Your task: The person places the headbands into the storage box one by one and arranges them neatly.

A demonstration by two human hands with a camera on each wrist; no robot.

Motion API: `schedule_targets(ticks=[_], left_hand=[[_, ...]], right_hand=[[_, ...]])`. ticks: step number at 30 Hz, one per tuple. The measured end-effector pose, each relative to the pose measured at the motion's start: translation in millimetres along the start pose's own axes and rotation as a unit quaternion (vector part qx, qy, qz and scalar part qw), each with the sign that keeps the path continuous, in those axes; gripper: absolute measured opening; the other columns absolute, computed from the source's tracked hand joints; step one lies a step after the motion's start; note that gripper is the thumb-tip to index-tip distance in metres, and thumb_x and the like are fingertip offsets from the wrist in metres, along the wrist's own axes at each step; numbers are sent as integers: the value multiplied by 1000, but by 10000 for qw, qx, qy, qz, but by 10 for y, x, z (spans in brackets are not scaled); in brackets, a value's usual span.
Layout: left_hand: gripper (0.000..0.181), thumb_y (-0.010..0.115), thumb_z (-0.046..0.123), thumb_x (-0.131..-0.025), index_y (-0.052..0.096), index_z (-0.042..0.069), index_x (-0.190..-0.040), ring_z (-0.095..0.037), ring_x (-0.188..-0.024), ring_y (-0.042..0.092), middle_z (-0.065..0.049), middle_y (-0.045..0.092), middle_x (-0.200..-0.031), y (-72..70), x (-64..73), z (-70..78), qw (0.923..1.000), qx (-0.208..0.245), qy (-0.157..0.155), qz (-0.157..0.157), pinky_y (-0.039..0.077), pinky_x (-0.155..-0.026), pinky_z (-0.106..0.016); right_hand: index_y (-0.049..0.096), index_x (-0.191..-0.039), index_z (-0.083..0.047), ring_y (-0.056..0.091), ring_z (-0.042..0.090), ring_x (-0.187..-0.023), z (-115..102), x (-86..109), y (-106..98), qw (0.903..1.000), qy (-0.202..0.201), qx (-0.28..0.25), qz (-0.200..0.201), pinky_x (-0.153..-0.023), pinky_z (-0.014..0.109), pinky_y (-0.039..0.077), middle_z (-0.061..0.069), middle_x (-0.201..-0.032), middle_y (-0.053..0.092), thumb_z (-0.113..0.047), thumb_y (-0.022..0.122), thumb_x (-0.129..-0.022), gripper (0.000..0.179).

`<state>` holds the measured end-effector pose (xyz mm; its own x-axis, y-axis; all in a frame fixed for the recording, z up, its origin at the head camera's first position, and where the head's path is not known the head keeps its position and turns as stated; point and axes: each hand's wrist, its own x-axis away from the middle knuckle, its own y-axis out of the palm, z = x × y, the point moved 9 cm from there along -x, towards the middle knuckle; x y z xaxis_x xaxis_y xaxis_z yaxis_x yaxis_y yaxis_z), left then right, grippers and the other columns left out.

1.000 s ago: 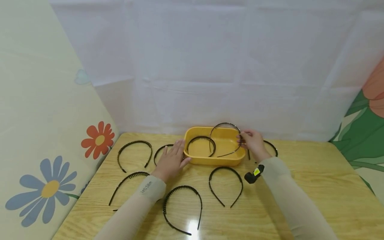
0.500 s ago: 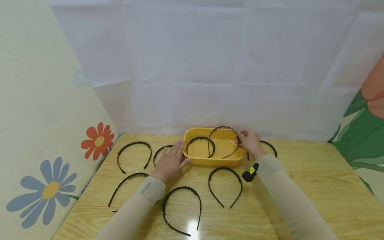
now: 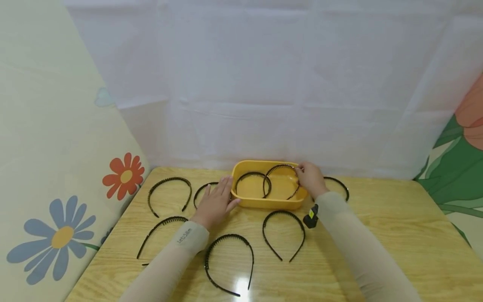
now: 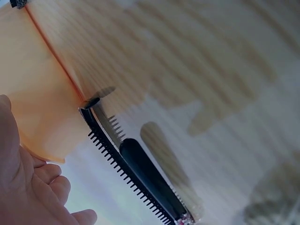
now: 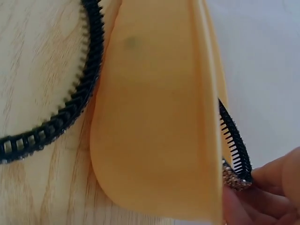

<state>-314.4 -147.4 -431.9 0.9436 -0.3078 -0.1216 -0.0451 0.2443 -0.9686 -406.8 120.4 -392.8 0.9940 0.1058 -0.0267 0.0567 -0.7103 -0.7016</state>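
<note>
Head view: The right hand (image 3: 312,178), at the 3 o'clock end of a yellow tray (image 3: 271,204), pinches a black toothed headband (image 3: 281,166) whose hoop stands tilted inside the rim; whether its tips touch the floor cannot be told. A second headband (image 3: 252,173) rests within, toward 9 o'clock. The left hand (image 3: 214,205), fingers straight, thumb spread, touches that end. On the wooden table (image 3: 396,239), a third headband (image 3: 283,211) lies at 5 o'clock, a fourth headband (image 3: 230,235) at 7. For good placement, the steadying palm should press lightly, lest the tray slide.

Left wrist view: A comb-toothed headband (image 4: 149,168) lies beside the tray, toward 6 o'clock.

Right wrist view: Thumb and fingers close narrowly on the beaded band at 4 o'clock. Release is best delayed until the hoop settles, clear of its neighbour.
</note>
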Motion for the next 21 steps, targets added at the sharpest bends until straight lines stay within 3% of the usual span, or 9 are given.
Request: schedule_targets(ticks=[8,16,21], left_hand=[[81,42,50,-107,7,3,-162,-32,-154,15,-17,15,-168,11,-5,-15,10000,55,-32,-46,11,-122,-63],[80,41,50,-108,7,2,-162,-32,-154,16,-17,15,-168,30,-10,-6,9999,-10,-59,-100,12,-122,-62],[80,41,48,-108,8,1,-162,-33,-154,16,-18,14,-168,55,-8,23,9998,31,-46,-174,11,-122,-63]], right_hand=[[68,-112,7,59,19,-62,-60,-10,43,9957,-334,860,68,-57,32,49,14,-82,67,-12,48,-107,28],[71,-100,6,56,20,-64,-90,17,63,9907,-559,1233,161,-59,34,50,16,-85,70,-6,53,-101,22],[69,-81,2,45,16,-52,-84,63,87,9902,-656,1225,120,-51,30,40,9,-66,63,-3,54,-99,24]])
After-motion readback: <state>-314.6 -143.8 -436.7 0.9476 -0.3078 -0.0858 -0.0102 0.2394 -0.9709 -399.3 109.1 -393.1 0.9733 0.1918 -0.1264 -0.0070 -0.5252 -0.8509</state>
